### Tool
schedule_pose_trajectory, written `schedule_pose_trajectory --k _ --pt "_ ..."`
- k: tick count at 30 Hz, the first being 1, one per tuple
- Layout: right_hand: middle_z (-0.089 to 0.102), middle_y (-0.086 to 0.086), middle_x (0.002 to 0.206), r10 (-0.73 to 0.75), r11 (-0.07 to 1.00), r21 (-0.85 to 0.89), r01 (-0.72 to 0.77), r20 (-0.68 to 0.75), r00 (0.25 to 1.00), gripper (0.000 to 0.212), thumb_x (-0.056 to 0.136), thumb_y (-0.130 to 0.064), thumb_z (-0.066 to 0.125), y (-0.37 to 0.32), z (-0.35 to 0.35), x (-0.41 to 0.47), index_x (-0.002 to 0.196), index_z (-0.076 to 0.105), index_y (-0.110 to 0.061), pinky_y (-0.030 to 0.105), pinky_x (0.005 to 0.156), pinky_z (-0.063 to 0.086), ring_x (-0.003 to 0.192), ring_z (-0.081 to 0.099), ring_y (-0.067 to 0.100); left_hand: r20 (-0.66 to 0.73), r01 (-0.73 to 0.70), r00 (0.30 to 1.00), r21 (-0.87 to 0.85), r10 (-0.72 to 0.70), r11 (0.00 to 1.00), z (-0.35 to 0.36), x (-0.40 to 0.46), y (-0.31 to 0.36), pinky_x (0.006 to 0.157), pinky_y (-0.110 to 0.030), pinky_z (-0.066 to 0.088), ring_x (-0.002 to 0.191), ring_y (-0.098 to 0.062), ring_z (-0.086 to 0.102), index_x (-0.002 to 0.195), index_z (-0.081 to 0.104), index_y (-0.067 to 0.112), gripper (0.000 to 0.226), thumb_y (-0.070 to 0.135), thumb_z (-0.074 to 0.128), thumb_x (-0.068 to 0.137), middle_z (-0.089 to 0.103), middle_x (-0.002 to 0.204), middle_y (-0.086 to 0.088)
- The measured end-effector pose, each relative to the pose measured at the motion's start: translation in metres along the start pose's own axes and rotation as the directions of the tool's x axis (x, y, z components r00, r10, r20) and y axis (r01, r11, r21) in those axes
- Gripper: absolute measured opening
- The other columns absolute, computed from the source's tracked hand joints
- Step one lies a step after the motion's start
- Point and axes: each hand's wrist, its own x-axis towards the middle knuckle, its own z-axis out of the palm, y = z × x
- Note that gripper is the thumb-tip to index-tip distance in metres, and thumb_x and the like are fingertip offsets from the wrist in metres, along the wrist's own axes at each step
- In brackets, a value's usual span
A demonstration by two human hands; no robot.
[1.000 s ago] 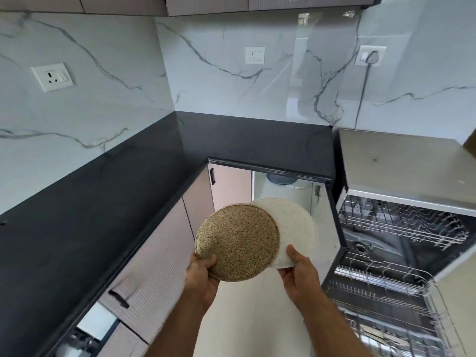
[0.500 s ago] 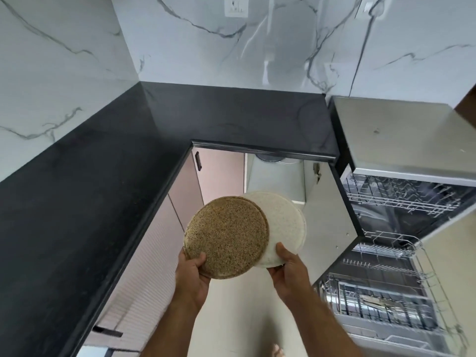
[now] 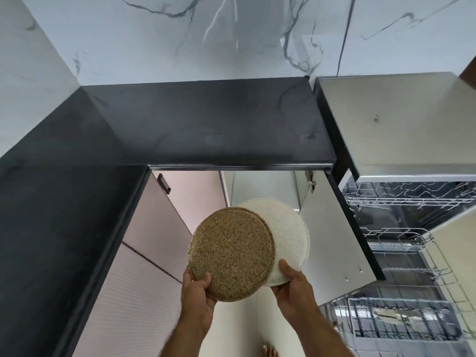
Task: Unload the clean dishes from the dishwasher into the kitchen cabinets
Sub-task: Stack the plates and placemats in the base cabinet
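gripping brown plate (image 3: 230, 255) left hand (image 3: 197, 292), white plate (image 3: 288, 235) right hand (image 3: 292, 288).

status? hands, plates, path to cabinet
Left hand grips brown plate. Right hand grips white plate. Open cabinet ahead, unobstructed.

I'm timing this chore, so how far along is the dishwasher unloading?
Done: the upper rack looks empty and the cabinet door stands open. In hand: the left hand grips a brown speckled plate, the right hand a white speckled plate, both outside the cabinet. Left: shelving both; the lower rack is too blurred to judge.
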Motion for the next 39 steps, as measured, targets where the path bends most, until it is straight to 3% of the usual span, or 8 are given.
schedule_pose_trajectory --k 5,12,16,19,27,31,35,39 --pt "0.076 0.013 0.1 -0.023 1.0 0.008 0.024 -0.052 0.998 0.022 0.094 0.0 0.054 -0.02 0.002 0.057 0.116 0.06 -0.005 0.038 0.064 0.063 0.088 0.073 0.027 0.011 0.065 0.998 0.026 -0.065 0.998 0.037 0.066 -0.019 0.086 -0.046 0.052 0.116 -0.035 0.057 0.132 0.051 0.007 0.044 -0.012 0.044 0.093 0.059 0.131 -0.018" --pt "0.069 0.019 0.119 -0.075 0.996 0.042 0.077 -0.065 0.995 0.045 0.087 -0.003 0.058 -0.028 -0.012 0.16 0.132 0.053 -0.002 0.04 0.069 0.062 0.1 0.071 0.031 0.032 0.152 0.988 0.044 -0.153 0.987 0.069 0.172 -0.062 0.1 -0.056 0.046 0.12 -0.038 0.056 0.128 0.052 0.002 0.035 -0.008 0.045 0.095 0.059 0.131 -0.022" --pt "0.07 0.017 0.119 -0.084 0.993 0.077 0.089 -0.072 0.994 0.05 0.081 -0.004 0.061 -0.024 -0.019 0.22 0.131 0.054 -0.003 0.042 0.079 0.061 0.103 0.071 0.03 0.096 0.199 0.975 0.021 -0.2 0.98 0.081 0.229 -0.082 0.075 -0.046 0.059 0.12 -0.038 0.057 0.135 0.048 0.007 0.04 -0.001 0.049 0.096 0.059 0.133 -0.018" --pt "0.075 0.014 0.105 -0.108 0.987 0.105 0.118 -0.097 0.989 0.044 0.077 -0.002 0.062 -0.024 -0.019 0.263 0.121 0.058 -0.003 0.037 0.069 0.062 0.091 0.074 0.026 0.145 0.217 0.965 0.04 -0.221 0.975 0.093 0.272 -0.095 0.072 -0.043 0.059 0.12 -0.036 0.058 0.138 0.047 0.013 0.042 0.002 0.049 0.097 0.058 0.134 -0.013" --pt "0.077 0.008 0.09 -0.208 0.972 0.096 0.214 -0.072 0.975 0.022 0.096 0.007 0.049 -0.029 -0.018 0.389 0.113 0.058 -0.004 0.033 0.063 0.061 0.08 0.075 0.021 0.289 0.12 0.947 0.096 -0.143 0.988 0.135 0.385 -0.124 0.091 -0.052 0.052 0.131 -0.039 0.048 0.145 0.038 0.011 0.05 -0.004 0.045 0.097 0.048 0.145 -0.019" --pt "0.076 0.01 0.089 -0.24 0.968 0.046 0.245 -0.093 0.966 0.016 0.097 0.006 0.05 -0.04 -0.021 0.434 0.103 0.058 -0.006 0.038 0.068 0.062 0.079 0.074 0.023 0.337 0.084 0.936 0.061 -0.1 0.995 0.164 0.423 -0.136 0.083 -0.042 0.059 0.125 -0.03 0.056 0.142 0.043 0.013 0.05 -0.007 0.046 0.096 0.055 0.139 -0.012" --pt "0.068 0.015 0.105 -0.27 0.962 0.007 0.273 -0.12 0.955 0.018 0.095 0.009 0.051 -0.055 -0.021 0.465 0.106 0.055 -0.004 0.043 0.076 0.061 0.092 0.069 0.028 0.368 -0.003 0.929 0.12 -0.042 0.993 0.188 0.45 -0.143 0.086 -0.044 0.057 0.122 -0.03 0.058 0.137 0.049 0.011 0.045 -0.005 0.048 0.095 0.059 0.133 -0.012" --pt "0.067 0.018 0.108 -0.27 0.963 -0.083 0.257 -0.232 0.934 0.038 0.087 0.007 0.066 -0.067 -0.014 0.487 0.122 0.055 -0.001 0.035 0.062 0.06 0.091 0.069 0.029 0.356 -0.059 0.934 0.19 -0.013 0.98 0.202 0.47 -0.14 0.096 -0.056 0.05 0.12 -0.028 0.06 0.115 0.06 0.019 0.03 -0.002 0.049 0.095 0.064 0.127 -0.01"
